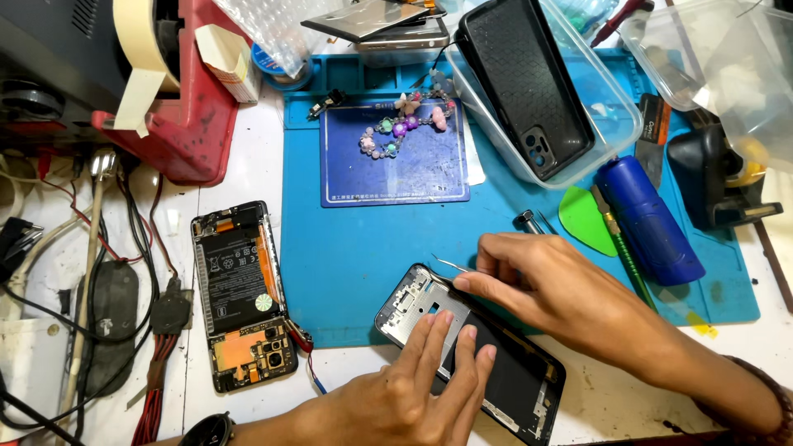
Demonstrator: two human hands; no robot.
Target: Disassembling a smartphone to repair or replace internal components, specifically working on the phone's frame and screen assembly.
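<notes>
**Phone frame pinned flat, tweezers at the top corner**

So from where I'm watching, the phone frame (487,363) lies tilted across the front edge of the blue work mat (363,264), its lower end hanging off onto the white bench. The left hand (413,388) is pressed flat on top of it, fingers (450,347) stretched out and close together, tips resting on the metal plate near the frame's upper end. Nothing gripped there, just holding it down.

The right hand (553,285) comes in from the right, sitting over the frame's upper right edge. Its thumb and forefinger are pinched together on thin tweezers (450,264), and the tip pokes out to the left, just above the frame's top corner. Can't tell if the tip is actually touching the frame.

Other stuff around: a second opened phone (244,293) with its battery and boards showing lies well to the left on the bench, next to a mess of cables (107,272). A beaded bracelet (405,124) sits on the small dark mat up top, a black phone case (524,83) rests in a clear tub, and a green pick (582,219) and blue cylinder (648,219) lie just right of the right hand.
</notes>
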